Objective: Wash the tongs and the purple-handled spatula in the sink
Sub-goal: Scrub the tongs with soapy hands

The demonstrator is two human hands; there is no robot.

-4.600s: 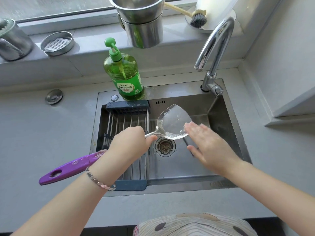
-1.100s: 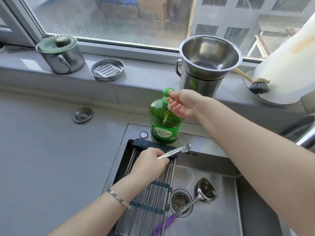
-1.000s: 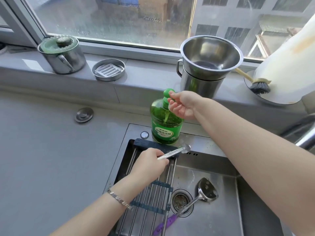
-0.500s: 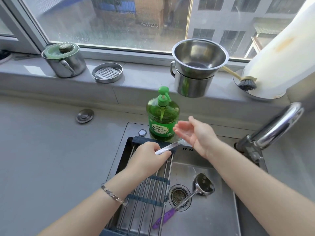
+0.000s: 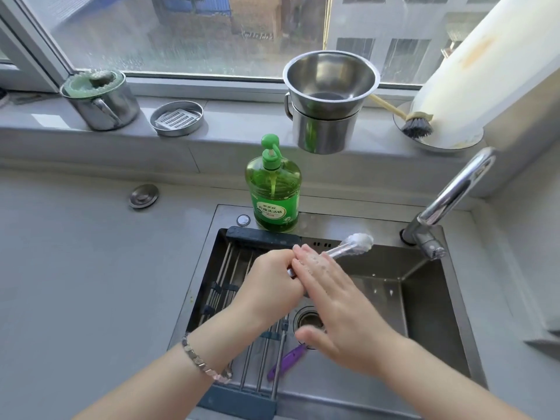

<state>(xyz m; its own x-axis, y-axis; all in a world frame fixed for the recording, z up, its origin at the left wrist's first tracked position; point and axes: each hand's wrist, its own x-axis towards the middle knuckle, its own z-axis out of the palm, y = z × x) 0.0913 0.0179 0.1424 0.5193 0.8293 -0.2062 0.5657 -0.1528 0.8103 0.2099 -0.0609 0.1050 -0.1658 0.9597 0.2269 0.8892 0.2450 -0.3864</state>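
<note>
My left hand [image 5: 269, 283] is closed around the handle end of the metal tongs [image 5: 354, 245], holding them over the steel sink [image 5: 424, 286]. Their soapy tips point toward the back right. My right hand [image 5: 333, 301] lies flat across the tongs' shaft with fingers spread and suds on the fingertips. The purple-handled spatula [image 5: 286, 362] lies in the sink bottom; only part of its purple handle shows below my right hand, the head is hidden.
A green dish soap bottle [image 5: 274, 195] stands on the sink's back rim. A roll-up drying rack [image 5: 239, 298] covers the sink's left part. The faucet [image 5: 448, 201] is at the right. Steel pots, a dish and a brush sit on the windowsill.
My right hand left the soap pump and came down onto the tongs. The spatula, held earlier, lies in the sink. The view tilted down toward the sink.
</note>
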